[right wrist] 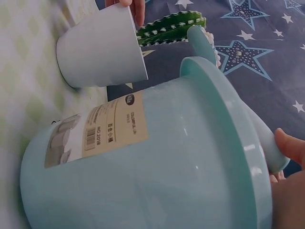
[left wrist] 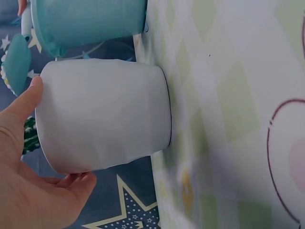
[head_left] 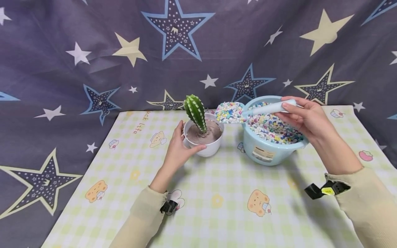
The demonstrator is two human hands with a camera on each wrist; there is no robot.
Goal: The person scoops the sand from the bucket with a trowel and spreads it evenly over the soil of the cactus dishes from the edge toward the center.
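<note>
A green cactus (head_left: pixel 195 112) with white tufts stands, leaning a little, in grey-brown soil (head_left: pixel 201 136) inside a white pot (head_left: pixel 210 150). My left hand (head_left: pixel 181 146) holds this pot from the left, thumb at the near rim and fingers round its side. In my right hand (head_left: pixel 310 120), a light blue scoop (head_left: pixel 270 108) is gripped by its handle. Its bowl is heaped with colourful pebbles (head_left: pixel 229 113) and hangs between the pot's right rim and a light blue bucket (head_left: pixel 282 155). More mixed pebbles (head_left: pixel 276 131) fill much of that bucket.
A green-and-white checked cloth (head_left: pixel 217 220) with cartoon prints covers the table. Behind it hangs a dark curtain (head_left: pixel 102 31) patterned with stars. The bucket stands close to the pot's right and bears a paper label (right wrist: pixel 105 126).
</note>
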